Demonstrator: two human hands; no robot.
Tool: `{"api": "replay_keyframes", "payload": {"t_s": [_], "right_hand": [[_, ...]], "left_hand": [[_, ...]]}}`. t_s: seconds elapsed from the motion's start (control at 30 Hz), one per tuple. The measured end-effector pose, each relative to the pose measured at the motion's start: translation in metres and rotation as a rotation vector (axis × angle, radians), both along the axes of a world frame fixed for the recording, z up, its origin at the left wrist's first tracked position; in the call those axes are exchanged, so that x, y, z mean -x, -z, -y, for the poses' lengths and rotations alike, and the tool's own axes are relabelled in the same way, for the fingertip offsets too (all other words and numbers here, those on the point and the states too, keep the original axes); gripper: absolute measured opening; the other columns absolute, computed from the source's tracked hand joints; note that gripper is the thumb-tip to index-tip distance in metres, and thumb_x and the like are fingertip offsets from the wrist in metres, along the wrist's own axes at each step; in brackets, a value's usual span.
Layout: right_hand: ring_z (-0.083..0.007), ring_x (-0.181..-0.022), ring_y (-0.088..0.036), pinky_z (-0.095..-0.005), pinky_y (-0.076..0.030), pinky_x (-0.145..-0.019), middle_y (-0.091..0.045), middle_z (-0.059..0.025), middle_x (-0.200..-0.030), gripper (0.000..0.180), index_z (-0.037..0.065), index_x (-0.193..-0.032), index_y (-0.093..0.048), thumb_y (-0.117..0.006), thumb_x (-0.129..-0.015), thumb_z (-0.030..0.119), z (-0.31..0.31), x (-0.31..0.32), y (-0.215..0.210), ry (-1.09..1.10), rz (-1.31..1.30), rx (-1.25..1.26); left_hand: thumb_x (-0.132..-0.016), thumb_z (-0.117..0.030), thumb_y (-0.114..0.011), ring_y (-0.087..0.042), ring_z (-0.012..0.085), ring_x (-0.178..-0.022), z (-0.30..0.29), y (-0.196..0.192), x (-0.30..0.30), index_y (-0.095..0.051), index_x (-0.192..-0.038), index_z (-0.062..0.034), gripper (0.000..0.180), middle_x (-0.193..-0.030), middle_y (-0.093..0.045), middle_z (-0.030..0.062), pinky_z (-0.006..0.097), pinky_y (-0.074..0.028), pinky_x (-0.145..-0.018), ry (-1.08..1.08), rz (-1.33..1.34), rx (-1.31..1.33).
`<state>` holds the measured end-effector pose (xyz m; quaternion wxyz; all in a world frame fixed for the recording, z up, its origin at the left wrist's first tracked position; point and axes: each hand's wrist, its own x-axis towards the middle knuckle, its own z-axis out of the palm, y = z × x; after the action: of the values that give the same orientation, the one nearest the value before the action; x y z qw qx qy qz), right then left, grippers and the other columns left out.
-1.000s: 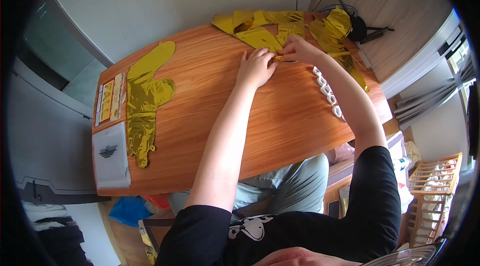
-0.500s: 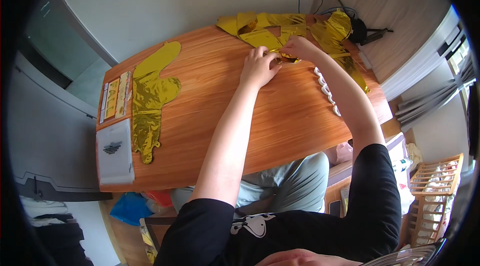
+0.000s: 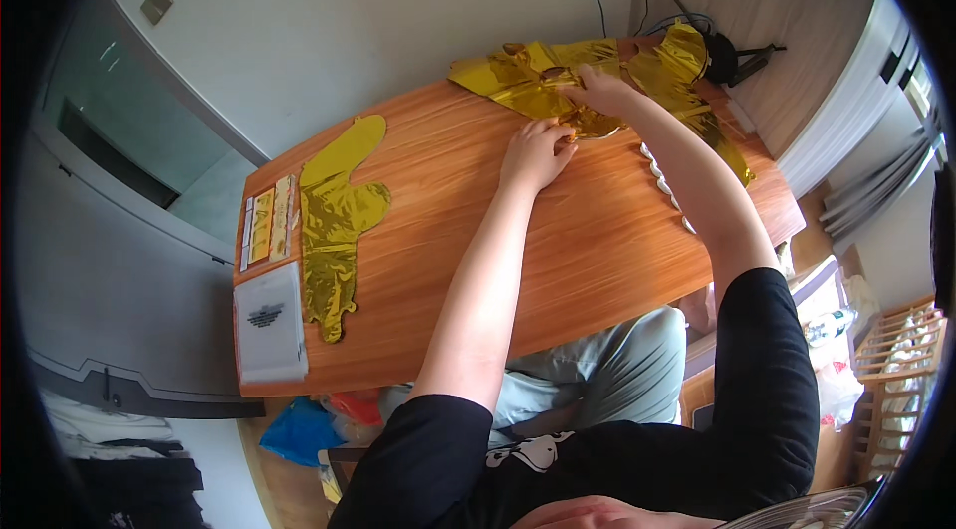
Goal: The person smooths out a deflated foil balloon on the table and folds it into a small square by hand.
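foil (image 3: 523, 86) lies at the far side of the desk (image 3: 428, 230), by the hands. the right hand (image 3: 602, 93) has moved a bit away from the left hand (image 3: 536, 152), and more foil shows between them, so it looks like it is being pulled open. the right hand pinches the foil. the left fingers bend at its near edge; i cannot tell if they pinch. the foil is gold, shiny and crinkly.

I have drawn my right hand (image 3: 605, 93) away from my left hand (image 3: 536, 155), the gold foil (image 3: 496, 79) ahead now reshaped.
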<state>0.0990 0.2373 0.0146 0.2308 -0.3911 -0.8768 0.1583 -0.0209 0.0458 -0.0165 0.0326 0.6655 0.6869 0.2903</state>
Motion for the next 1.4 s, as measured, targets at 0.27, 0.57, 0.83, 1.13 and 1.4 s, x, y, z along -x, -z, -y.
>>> {"api": "replay_keyframes", "payload": {"t_s": [0.27, 0.57, 0.83, 1.13, 1.4], "right_hand": [[-0.0413, -0.093, -0.069, -0.0481, -0.053, -0.082, -0.072, -0.0223, -0.099, 0.040, 0.001, -0.108, -0.071, -0.073, -0.088, 0.035, -0.039, -0.030, -0.054, -0.097, -0.028, -0.168], [-0.0336, -0.083, -0.069, -0.0439, -0.053, -0.074, -0.074, -0.0160, -0.090, 0.031, 0.006, -0.099, -0.078, -0.080, -0.082, 0.032, 0.001, -0.016, -0.052, -0.121, 0.123, -0.162], [-0.0362, -0.093, -0.071, -0.0451, -0.054, -0.082, -0.074, -0.0196, -0.100, 0.041, 0.006, -0.109, -0.077, -0.068, -0.093, 0.042, -0.039, -0.013, -0.085, 0.073, -0.095, -0.037], [-0.0351, -0.092, -0.070, -0.0427, -0.054, -0.082, -0.073, -0.0206, -0.100, 0.029, 0.009, -0.119, -0.075, -0.064, -0.098, 0.025, -0.122, -0.111, -0.204, 0.547, -0.589, -0.384], [-0.0380, -0.082, -0.070, -0.0457, -0.053, -0.072, -0.074, -0.0183, -0.092, 0.019, 0.005, -0.103, -0.076, -0.066, -0.094, 0.018, 0.047, -0.139, -0.294, 0.312, -0.829, -0.641]], "left_hand": [[-0.098, -0.039, -0.063, -0.050, 0.0280, -0.140, -0.006, -0.003, -0.012, -0.070, -0.128, -0.0179, 0.038, -0.147, -0.057, 0.0095, 0.045, -0.040, -0.116, 0.004, -0.034, -0.007], [-0.097, -0.038, -0.062, -0.052, 0.0291, -0.138, -0.001, 0.005, 0.003, -0.071, -0.127, -0.0185, 0.036, -0.146, -0.058, 0.0098, 0.047, -0.040, -0.115, -0.003, -0.044, -0.035], [-0.096, -0.039, -0.064, -0.053, 0.0286, -0.136, -0.001, 0.007, 0.004, -0.071, -0.126, -0.0190, 0.037, -0.145, -0.059, 0.0087, 0.046, -0.040, -0.115, -0.015, -0.030, -0.037], [-0.097, -0.040, -0.065, -0.047, 0.0274, -0.141, -0.008, -0.005, -0.018, -0.069, -0.127, -0.0210, 0.036, -0.148, -0.056, 0.0069, 0.046, -0.035, -0.119, 0.013, 0.003, 0.022], [-0.097, -0.040, -0.066, -0.046, 0.0286, -0.143, 0.004, -0.003, 0.003, -0.067, -0.132, -0.0210, 0.040, -0.152, -0.053, 0.0077, 0.046, -0.034, -0.121, -0.020, -0.020, 0.051]]}}
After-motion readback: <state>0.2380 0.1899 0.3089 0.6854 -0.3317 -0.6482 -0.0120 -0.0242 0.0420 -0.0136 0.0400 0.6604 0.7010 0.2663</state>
